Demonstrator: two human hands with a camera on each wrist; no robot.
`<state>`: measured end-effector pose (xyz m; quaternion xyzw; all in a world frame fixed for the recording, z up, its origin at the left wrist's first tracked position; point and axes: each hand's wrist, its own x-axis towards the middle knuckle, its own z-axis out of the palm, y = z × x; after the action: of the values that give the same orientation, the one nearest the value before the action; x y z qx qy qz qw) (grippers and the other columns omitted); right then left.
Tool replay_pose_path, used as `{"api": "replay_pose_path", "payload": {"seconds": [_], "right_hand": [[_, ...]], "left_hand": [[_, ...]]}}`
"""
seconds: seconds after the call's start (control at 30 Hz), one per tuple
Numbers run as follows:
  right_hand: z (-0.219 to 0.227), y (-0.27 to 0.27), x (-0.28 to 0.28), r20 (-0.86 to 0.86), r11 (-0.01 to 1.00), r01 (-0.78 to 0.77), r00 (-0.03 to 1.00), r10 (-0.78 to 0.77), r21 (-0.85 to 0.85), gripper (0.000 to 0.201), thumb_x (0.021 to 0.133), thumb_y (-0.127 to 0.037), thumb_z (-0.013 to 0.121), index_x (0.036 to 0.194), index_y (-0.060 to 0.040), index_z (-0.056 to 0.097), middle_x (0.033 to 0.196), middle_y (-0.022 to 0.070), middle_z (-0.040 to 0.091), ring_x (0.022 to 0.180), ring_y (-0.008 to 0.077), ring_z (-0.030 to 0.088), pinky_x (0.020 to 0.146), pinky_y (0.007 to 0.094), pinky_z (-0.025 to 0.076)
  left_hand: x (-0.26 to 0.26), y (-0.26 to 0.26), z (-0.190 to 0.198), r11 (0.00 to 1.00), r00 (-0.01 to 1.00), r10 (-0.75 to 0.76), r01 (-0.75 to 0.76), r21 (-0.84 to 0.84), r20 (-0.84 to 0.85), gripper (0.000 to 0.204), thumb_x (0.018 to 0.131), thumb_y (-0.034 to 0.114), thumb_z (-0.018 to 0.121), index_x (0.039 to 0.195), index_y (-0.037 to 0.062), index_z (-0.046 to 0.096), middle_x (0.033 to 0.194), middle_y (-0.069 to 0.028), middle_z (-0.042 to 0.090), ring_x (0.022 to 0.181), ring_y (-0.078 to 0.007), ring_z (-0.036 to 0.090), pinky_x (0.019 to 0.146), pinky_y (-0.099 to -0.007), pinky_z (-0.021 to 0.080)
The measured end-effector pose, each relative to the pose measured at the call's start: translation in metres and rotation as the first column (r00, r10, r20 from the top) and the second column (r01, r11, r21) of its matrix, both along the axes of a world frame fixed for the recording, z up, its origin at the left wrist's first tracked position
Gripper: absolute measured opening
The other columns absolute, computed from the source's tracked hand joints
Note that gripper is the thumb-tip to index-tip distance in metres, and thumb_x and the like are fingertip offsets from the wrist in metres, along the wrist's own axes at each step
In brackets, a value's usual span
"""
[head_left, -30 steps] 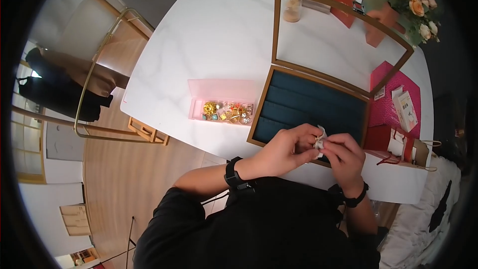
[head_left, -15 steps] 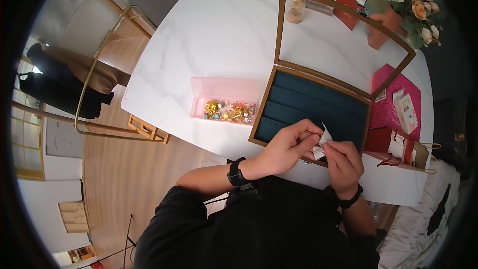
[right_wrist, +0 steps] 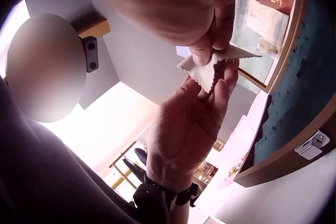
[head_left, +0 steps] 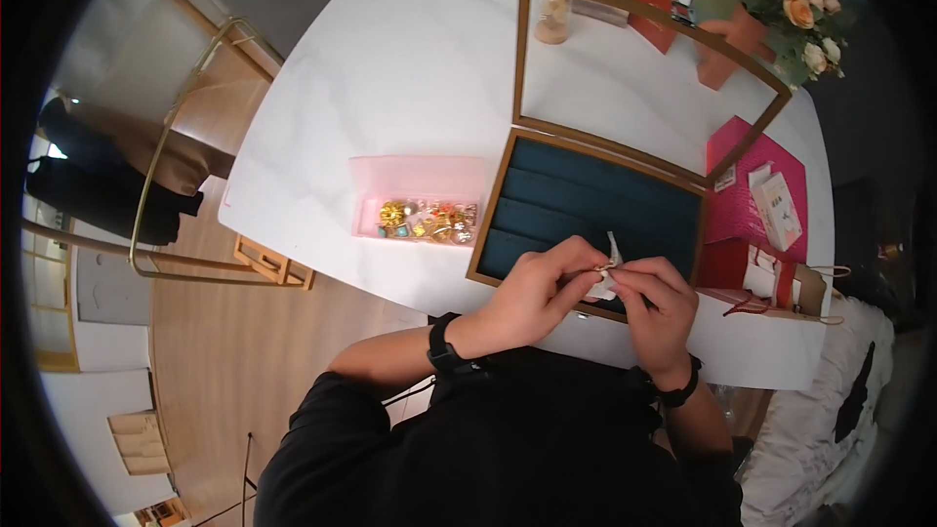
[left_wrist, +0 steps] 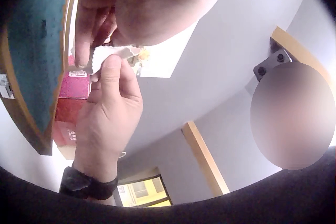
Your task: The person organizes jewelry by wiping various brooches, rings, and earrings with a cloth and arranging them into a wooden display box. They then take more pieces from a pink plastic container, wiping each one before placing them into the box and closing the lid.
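In front of the body, both hands meet over the near edge of a wooden jewelry box [head_left: 493, 234] lined in dark teal. Its glass-paned lid [head_left: 518, 49] stands raised. My left hand [head_left: 527, 295] pinches a tiny gold ring [right_wrist: 231, 62], mostly hidden by fingers. A white cloth [right_wrist: 202, 76] with zigzag edges is folded around the fingertips there. From the other side my right hand [head_left: 664, 307] pinches this cloth between thumb and fingers. To the left, a pink case [head_left: 420, 176] with its lid up holds assorted gold and colored jewelry [head_left: 429, 222].
On the right side of the table [head_left: 390, 68] lie a bright pink pouch [head_left: 732, 141], a small white packet [head_left: 777, 210] and a red gift bag [head_left: 732, 268]. Flowers [head_left: 795, 10], a small glass dome [head_left: 552, 20] and a red booklet [head_left: 652, 20] stand at the back.
The fingers shift around the cloth, which is folded differently now, with one corner pointing up. The head view has swung slightly, moving the whole table leftward.
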<state>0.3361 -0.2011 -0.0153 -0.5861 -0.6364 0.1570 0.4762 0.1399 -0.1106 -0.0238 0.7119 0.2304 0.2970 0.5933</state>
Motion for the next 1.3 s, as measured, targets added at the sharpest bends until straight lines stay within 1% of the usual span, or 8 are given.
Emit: {"api": "replay_pose_path", "payload": {"seconds": [0.17, 0.27, 0.47, 0.63, 0.73, 0.9, 1.07, 1.3], "right_hand": [[-0.003, 0.000, -0.002, -0.019, 0.999, 0.026, 0.999, -0.025, 0.040, 0.018, 0.089, 0.011, 0.078, 0.105, 0.0014, 0.081, 0.104, 0.0113, 0.075, 0.089, 0.0240, 0.075, 0.080, 0.0326, 0.060], [-0.005, 0.003, -0.001, 0.078, 0.991, -0.001, 0.997, -0.010, 0.137, 0.019, 0.089, 0.010, 0.080, 0.106, 0.0016, 0.081, 0.103, 0.0116, 0.075, 0.088, 0.0240, 0.074, 0.078, 0.0319, 0.059], [-0.008, -0.008, 0.001, -0.012, 0.997, 0.030, 0.999, -0.029, 0.071, 0.018, 0.089, 0.010, 0.080, 0.106, 0.0039, 0.080, 0.104, 0.0125, 0.074, 0.090, 0.0232, 0.074, 0.079, 0.0308, 0.059], [-0.008, -0.007, 0.004, -0.356, 0.988, 0.156, 0.922, -0.149, -0.010, 0.016, 0.090, 0.011, 0.080, 0.104, 0.0048, 0.079, 0.104, 0.0122, 0.075, 0.092, 0.0197, 0.074, 0.083, 0.0289, 0.059], [-0.004, -0.006, 0.005, -0.249, 0.991, 0.130, 0.961, -0.119, 0.026, 0.017, 0.090, 0.011, 0.080, 0.106, 0.0044, 0.080, 0.106, 0.0129, 0.074, 0.092, 0.0211, 0.074, 0.082, 0.0296, 0.060], [-0.002, 0.003, -0.010, 0.173, 0.984, -0.062, 0.984, 0.033, 0.166, 0.032, 0.090, 0.006, 0.082, 0.121, 0.0026, 0.078, 0.111, 0.0106, 0.066, 0.091, 0.0224, 0.070, 0.078, 0.0322, 0.061], [0.002, 0.002, -0.005, 0.240, 0.982, -0.120, 0.967, 0.082, 0.148, 0.033, 0.089, 0.006, 0.081, 0.121, 0.0009, 0.079, 0.110, 0.0097, 0.065, 0.092, 0.0220, 0.069, 0.076, 0.0321, 0.061], [0.000, 0.002, 0.007, 0.178, 0.969, -0.188, 0.971, 0.159, 0.160, 0.028, 0.089, 0.009, 0.076, 0.116, 0.0020, 0.080, 0.107, 0.0097, 0.069, 0.090, 0.0222, 0.070, 0.077, 0.0322, 0.059]], "left_hand": [[0.002, 0.000, -0.016, 0.920, 0.981, 0.001, 0.075, -0.385, 0.192, 0.020, 0.114, 0.000, 0.055, 0.134, -0.0032, 0.058, 0.119, -0.0134, 0.077, 0.104, -0.0197, 0.078, 0.096, -0.0339, 0.066], [-0.003, 0.006, -0.018, 0.869, 0.966, 0.013, 0.118, -0.481, 0.260, 0.021, 0.115, 0.005, 0.055, 0.135, -0.0025, 0.057, 0.119, -0.0146, 0.076, 0.104, -0.0223, 0.078, 0.096, -0.0350, 0.067], [-0.007, 0.015, -0.014, 0.788, 0.978, -0.031, 0.151, -0.596, 0.207, 0.018, 0.117, 0.007, 0.052, 0.132, -0.0034, 0.056, 0.121, -0.0159, 0.075, 0.105, -0.0236, 0.079, 0.093, -0.0331, 0.067], [-0.006, 0.018, -0.007, 0.774, 0.976, -0.025, 0.155, -0.614, 0.215, 0.020, 0.118, 0.009, 0.049, 0.133, -0.0026, 0.055, 0.122, -0.0176, 0.075, 0.109, -0.0290, 0.080, 0.093, -0.0335, 0.067], [-0.004, 0.017, -0.009, 0.783, 0.974, -0.049, 0.174, -0.597, 0.220, 0.020, 0.118, 0.009, 0.049, 0.133, -0.0025, 0.054, 0.122, -0.0172, 0.075, 0.110, -0.0275, 0.079, 0.093, -0.0335, 0.067], [-0.001, 0.007, -0.016, 0.846, 0.964, -0.022, 0.159, -0.510, 0.264, 0.018, 0.117, 0.005, 0.049, 0.133, -0.0029, 0.054, 0.119, -0.0145, 0.075, 0.112, -0.0187, 0.076, 0.093, -0.0326, 0.067], [-0.008, 0.006, -0.005, 0.917, 0.994, -0.053, 0.087, -0.389, 0.096, 0.020, 0.116, 0.007, 0.054, 0.134, -0.0010, 0.056, 0.118, -0.0108, 0.076, 0.110, -0.0172, 0.075, 0.093, -0.0322, 0.065], [-0.008, 0.007, -0.011, 0.904, 0.989, -0.077, 0.122, -0.410, 0.125, 0.019, 0.115, 0.007, 0.056, 0.133, -0.0010, 0.056, 0.118, -0.0107, 0.076, 0.106, -0.0161, 0.075, 0.091, -0.0310, 0.065]]}}
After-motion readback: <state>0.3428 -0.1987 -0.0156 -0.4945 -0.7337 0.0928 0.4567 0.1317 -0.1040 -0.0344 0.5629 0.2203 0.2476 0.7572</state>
